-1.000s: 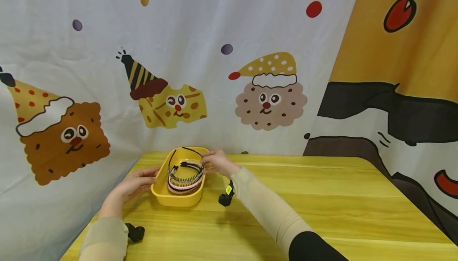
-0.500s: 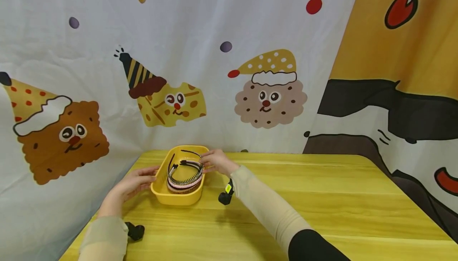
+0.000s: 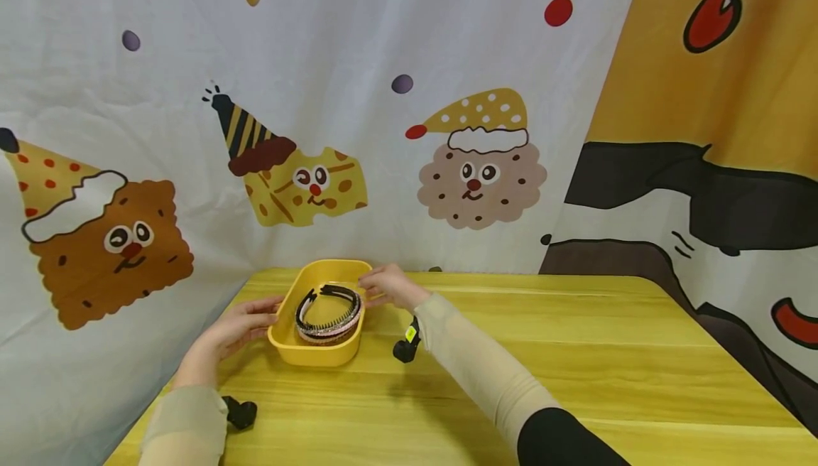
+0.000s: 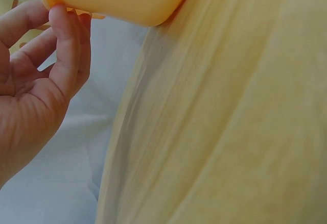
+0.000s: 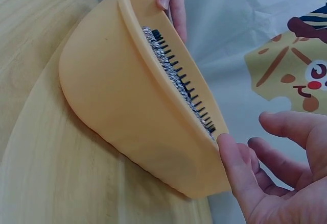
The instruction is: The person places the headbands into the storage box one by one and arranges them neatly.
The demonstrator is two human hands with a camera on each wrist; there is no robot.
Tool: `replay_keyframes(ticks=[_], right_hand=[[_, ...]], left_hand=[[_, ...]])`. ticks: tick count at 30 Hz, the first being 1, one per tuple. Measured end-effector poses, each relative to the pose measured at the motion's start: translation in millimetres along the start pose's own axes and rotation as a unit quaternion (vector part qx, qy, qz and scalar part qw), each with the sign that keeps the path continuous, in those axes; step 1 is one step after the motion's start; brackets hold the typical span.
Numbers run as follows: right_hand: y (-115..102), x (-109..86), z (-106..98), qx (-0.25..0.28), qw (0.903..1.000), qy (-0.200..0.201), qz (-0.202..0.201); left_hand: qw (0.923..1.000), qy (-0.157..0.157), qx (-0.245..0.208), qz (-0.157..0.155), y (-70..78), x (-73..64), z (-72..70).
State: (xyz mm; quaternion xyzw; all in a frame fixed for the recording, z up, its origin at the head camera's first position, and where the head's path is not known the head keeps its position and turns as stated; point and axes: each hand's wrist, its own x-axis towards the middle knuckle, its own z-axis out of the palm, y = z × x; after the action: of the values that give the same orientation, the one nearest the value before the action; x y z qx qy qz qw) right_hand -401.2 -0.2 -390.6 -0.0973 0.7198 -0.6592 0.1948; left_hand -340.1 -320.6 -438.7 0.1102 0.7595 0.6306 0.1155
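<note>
A yellow plastic basket [image 3: 317,356] stands on the table, with several headbands [image 3: 334,327] stacked in it. On top is a glittery silver one with black comb teeth [image 5: 176,79]; pink and brown bands show below in the head view. My left hand [image 3: 239,325] touches the basket's left rim with its fingertips, fingers mostly straight. At the right side, my right hand [image 3: 391,287] has its fingers spread and relaxed, nothing between them. One fingertip of it is right at the rim in the right wrist view.
A yellow wood-grain table [image 3: 543,352] reaches to the right and towards me. Behind and to the left hangs a white curtain [image 3: 358,47] printed with cartoon biscuits. Black wrist cameras [image 3: 240,413] sit under both forearms.
The upper headband, which stood tilted up with one end at my right fingers, now lies down on the stack. My right hand has let go of it. My left hand stays at the rim.
</note>
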Motion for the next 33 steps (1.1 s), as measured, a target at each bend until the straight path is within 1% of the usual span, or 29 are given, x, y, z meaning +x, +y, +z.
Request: replay_keyframes(ticks=[2, 5, 12, 18, 22, 24, 27, 31, 33], right_hand=[[0, 0.8, -4, -0.001, 1.0, 0.005, 0.0], [0, 0.2, -11, -0.004, 0.9999, 0.016, -0.004], [-3, -8.2, -30, -0.007, 0.9993, 0.033, -0.013], [-7, -16.4, -52, -0.018, 0.9989, 0.042, -0.01], [-5, -22.6, -68, -0.024, 0.9987, 0.045, -0.01], [-3, -26.5, -76, -0.028, 0.9984, 0.048, -0.012], [0, -32.1, -90, -0.037, 0.9978, 0.052, -0.014], [3, -40.6, -110, -0.069, 0.9957, 0.06, -0.019], [2, -46.0, -119, -0.089, 0.9936, 0.066, -0.022]], left_hand=[[1.0, 0.002, -0.004, -0.003, -0.2, 0.9, -0.6], [1.0, -0.006, -0.005, 0.0, 0.0, 1.1, -1.4], [0.9999, -0.016, 0.003, 0.003, 0.2, -0.7, -2.9], [0.9998, -0.015, 0.009, 0.001, -0.5, -2.3, -6.4], [0.9998, -0.017, 0.009, 0.003, -2.1, -3.7, -8.8], [0.9998, -0.014, 0.01, 0.002, -2.6, -4.1, -10.0], [0.9999, 0.003, 0.016, -0.003, -1.6, -3.7, -12.2], [0.9992, 0.026, 0.031, -0.001, 4.5, -1.7, -16.5], [0.9988, 0.027, 0.042, 0.006, 9.2, -1.3, -19.6]])
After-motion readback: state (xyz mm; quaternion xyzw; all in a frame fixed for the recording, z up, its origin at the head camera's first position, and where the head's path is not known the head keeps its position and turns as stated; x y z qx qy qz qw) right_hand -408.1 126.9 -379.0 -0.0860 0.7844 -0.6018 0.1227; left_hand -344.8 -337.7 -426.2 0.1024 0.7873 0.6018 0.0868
